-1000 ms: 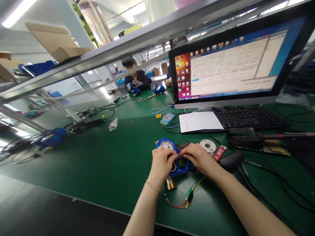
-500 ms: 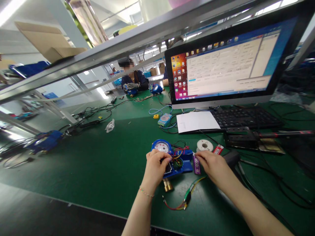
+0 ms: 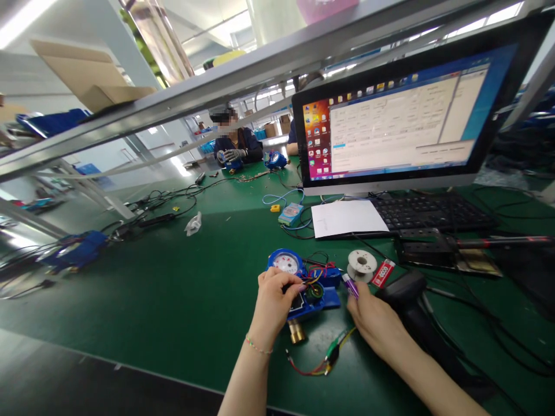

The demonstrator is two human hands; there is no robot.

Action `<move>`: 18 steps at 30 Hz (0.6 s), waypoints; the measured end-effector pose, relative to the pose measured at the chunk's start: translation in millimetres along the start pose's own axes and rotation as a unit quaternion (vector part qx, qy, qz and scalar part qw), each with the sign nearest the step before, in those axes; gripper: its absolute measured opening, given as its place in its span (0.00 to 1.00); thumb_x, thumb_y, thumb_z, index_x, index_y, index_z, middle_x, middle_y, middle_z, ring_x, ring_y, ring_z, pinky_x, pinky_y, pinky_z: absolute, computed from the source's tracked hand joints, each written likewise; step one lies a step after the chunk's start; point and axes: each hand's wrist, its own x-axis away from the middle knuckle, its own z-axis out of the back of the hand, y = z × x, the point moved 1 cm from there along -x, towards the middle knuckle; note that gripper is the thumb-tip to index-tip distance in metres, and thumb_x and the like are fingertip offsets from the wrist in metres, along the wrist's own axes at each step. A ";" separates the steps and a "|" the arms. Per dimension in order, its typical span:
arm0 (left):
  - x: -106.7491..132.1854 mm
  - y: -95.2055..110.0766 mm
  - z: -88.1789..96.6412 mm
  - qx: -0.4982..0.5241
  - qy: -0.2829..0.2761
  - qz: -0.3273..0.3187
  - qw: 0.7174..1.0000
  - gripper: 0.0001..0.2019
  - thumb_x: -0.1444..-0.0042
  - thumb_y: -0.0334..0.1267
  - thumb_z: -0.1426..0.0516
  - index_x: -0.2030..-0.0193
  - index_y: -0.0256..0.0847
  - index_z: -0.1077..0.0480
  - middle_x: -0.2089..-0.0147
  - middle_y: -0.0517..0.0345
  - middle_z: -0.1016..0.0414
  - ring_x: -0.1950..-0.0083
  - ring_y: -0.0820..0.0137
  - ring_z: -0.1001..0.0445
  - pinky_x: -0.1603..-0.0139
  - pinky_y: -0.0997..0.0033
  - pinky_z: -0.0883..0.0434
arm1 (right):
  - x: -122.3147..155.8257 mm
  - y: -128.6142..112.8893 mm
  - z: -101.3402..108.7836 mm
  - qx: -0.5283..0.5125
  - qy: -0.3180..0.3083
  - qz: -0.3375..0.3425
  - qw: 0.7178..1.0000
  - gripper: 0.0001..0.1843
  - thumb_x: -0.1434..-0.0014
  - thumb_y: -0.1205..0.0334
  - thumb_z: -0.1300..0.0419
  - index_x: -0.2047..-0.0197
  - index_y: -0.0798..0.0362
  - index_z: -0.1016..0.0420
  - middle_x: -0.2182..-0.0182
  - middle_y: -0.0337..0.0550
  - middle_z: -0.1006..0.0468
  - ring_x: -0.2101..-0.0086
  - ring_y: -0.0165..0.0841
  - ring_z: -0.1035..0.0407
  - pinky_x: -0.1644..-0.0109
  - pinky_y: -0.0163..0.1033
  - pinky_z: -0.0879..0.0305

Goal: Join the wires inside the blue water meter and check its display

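A blue water meter (image 3: 284, 263) with a round white dial and a brass fitting (image 3: 296, 331) lies on the green table, its housing open. My left hand (image 3: 277, 294) rests over its front, thumb and forefinger pinched on thin wires (image 3: 313, 280) coming from the housing. My right hand (image 3: 373, 315) is closed round a small purple stick-shaped pack (image 3: 350, 285) with a pale end, just right of the meter. What the palm covers of the pack is hidden. Coloured leads with a green clip (image 3: 333, 350) lie in front of the meter.
Behind my right hand are a white spool (image 3: 361, 264), a red pack (image 3: 383, 273) and a black handheld scanner (image 3: 407, 289). Paper (image 3: 349, 218) overlaps the keyboard (image 3: 433, 211) below a monitor (image 3: 403, 121). Across the table, a gloved person (image 3: 234, 141) handles another blue meter.
My right hand has taken hold of the purple pack, which lay flat on the table, and tilted it up. My left hand has barely moved.
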 end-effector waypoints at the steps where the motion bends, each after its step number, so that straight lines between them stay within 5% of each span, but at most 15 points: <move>1: 0.0 0.8 -0.5 -0.001 -0.003 -0.001 1.000 0.03 0.50 0.33 0.39 0.71 0.45 0.25 0.67 0.59 0.29 0.58 0.65 0.34 0.51 0.62 0.40 | 5.4 2.3 1.7 -0.077 0.009 0.015 0.997 0.12 0.34 0.60 0.58 0.55 0.58 0.41 0.68 0.47 0.31 0.66 0.38 0.32 0.63 0.39 0.36; 3: -0.5 2.8 -1.8 -0.004 -0.013 -0.013 1.000 0.03 0.50 0.33 0.39 0.71 0.46 0.25 0.67 0.60 0.29 0.58 0.66 0.34 0.51 0.62 0.41 | 15.5 3.6 4.4 -0.288 0.016 0.047 0.956 0.18 0.34 0.49 0.60 0.57 0.55 0.41 0.70 0.43 0.32 0.67 0.34 0.34 0.65 0.35 0.38; 6: -2.0 5.4 -3.3 -0.019 -0.021 -0.026 0.999 0.02 0.51 0.33 0.38 0.71 0.45 0.25 0.68 0.60 0.28 0.58 0.67 0.34 0.52 0.62 0.42 | 23.0 -2.3 5.4 -0.552 -0.069 0.054 0.829 0.23 0.42 0.40 0.48 0.61 0.54 0.41 0.70 0.41 0.33 0.69 0.30 0.36 0.65 0.33 0.38; 9: -3.5 6.1 -4.4 -0.041 -0.034 -0.040 0.998 0.02 0.52 0.34 0.37 0.73 0.45 0.25 0.70 0.62 0.27 0.60 0.67 0.34 0.53 0.61 0.44 | 19.2 -9.7 3.8 -0.650 -0.198 0.041 0.733 0.23 0.47 0.45 0.39 0.63 0.56 0.39 0.73 0.37 0.35 0.75 0.25 0.40 0.70 0.29 0.41; 12: -4.9 6.3 -5.3 -0.065 -0.056 -0.069 0.994 0.04 0.51 0.35 0.38 0.75 0.46 0.26 0.71 0.64 0.26 0.60 0.67 0.34 0.54 0.61 0.45 | 8.6 -10.8 -0.3 -0.681 -0.310 -0.045 0.662 0.23 0.41 0.41 0.47 0.67 0.57 0.36 0.82 0.33 0.43 0.83 0.22 0.50 0.81 0.27 0.53; 15: -6.7 8.1 -6.0 -0.087 -0.072 -0.081 0.990 0.06 0.49 0.37 0.39 0.76 0.47 0.26 0.71 0.64 0.25 0.59 0.67 0.35 0.54 0.60 0.46 | -2.5 -9.3 -6.8 -0.651 -0.384 -0.182 0.628 0.36 0.38 0.35 0.65 0.78 0.56 0.39 0.87 0.33 0.50 0.87 0.22 0.57 0.85 0.28 0.61; 18: -8.6 12.6 -7.5 -0.112 -0.088 -0.083 0.986 0.06 0.49 0.40 0.40 0.76 0.47 0.25 0.71 0.63 0.24 0.59 0.66 0.35 0.55 0.60 0.46 | -11.8 -9.3 -13.7 -0.616 -0.390 -0.246 0.640 0.36 0.39 0.34 0.65 0.83 0.55 0.47 0.89 0.33 0.54 0.88 0.23 0.60 0.87 0.28 0.65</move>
